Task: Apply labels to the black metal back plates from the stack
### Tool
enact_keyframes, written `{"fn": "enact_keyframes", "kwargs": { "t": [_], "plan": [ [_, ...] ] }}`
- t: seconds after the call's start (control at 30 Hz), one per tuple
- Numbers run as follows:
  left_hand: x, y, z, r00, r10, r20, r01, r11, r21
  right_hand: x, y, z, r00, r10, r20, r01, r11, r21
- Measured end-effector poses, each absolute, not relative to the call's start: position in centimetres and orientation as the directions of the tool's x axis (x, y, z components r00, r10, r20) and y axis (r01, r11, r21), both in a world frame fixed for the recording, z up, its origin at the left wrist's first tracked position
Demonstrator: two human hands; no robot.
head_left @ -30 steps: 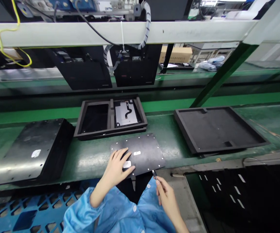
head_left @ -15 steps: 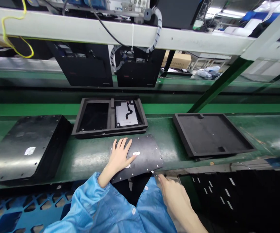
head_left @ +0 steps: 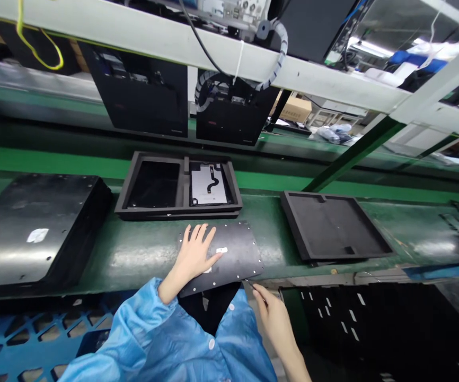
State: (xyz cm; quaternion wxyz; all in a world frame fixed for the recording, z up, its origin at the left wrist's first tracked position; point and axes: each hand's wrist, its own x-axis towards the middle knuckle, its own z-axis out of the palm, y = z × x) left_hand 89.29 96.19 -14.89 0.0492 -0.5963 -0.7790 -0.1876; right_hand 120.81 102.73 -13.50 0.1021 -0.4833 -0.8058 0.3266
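Note:
A dark flat panel (head_left: 235,241) with small holes along its rim lies at the near edge of the green bench. My left hand (head_left: 193,257) rests flat on its left part, fingers spread. A white label (head_left: 222,250) shows by the thumb. My right hand (head_left: 272,313) pinches a thin, dark, pointed tool (head_left: 250,283) whose kind I cannot make out. Its tip reaches the panel's near right edge; whether it touches cannot be told.
Left stands a stack of dark metal panels (head_left: 26,223). Behind my hands, a foam tray (head_left: 184,183) holds two screens. Another foam tray (head_left: 336,225) lies at right. Below it is a black sheet (head_left: 384,318) with white strips. A white beam (head_left: 213,45) crosses above the green bench (head_left: 142,249).
The camera view has tilted and shifted slightly. My right hand has turned a little at the panel's edge, and the pale tip seen there before no longer shows. My left hand stays on the panel.

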Motion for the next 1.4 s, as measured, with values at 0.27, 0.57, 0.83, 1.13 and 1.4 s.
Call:
{"fn": "enact_keyframes", "kwargs": {
  "t": [0.27, 0.57, 0.83, 1.13, 1.4],
  "plan": [
    [89.3, 96.1, -14.6, -0.315, 0.899, 0.306, 0.934, 0.236, 0.269, 120.7, 101.2, -16.6, -0.338, 0.917, -0.210, 0.466, -0.031, -0.885],
    [89.2, 96.1, -14.3, -0.295, 0.916, 0.273, 0.943, 0.232, 0.240, 120.0, 100.8, -21.3, -0.135, 0.986, -0.094, 0.452, -0.023, -0.892],
    [89.3, 96.2, -14.0, -0.298, 0.920, 0.253, 0.946, 0.248, 0.209, 119.1, 100.5, -23.7, -0.055, 0.997, -0.063, 0.425, -0.034, -0.904],
    [89.4, 96.2, -13.9, -0.299, 0.929, 0.219, 0.945, 0.257, 0.201, 119.6, 101.6, -19.9, -0.262, 0.963, -0.059, 0.471, 0.074, -0.879],
    [91.5, 95.7, -13.0, -0.239, 0.952, 0.190, 0.953, 0.193, 0.235, 120.9, 103.8, -15.8, -0.472, 0.881, -0.045, 0.626, 0.299, -0.720]
  ]
}}
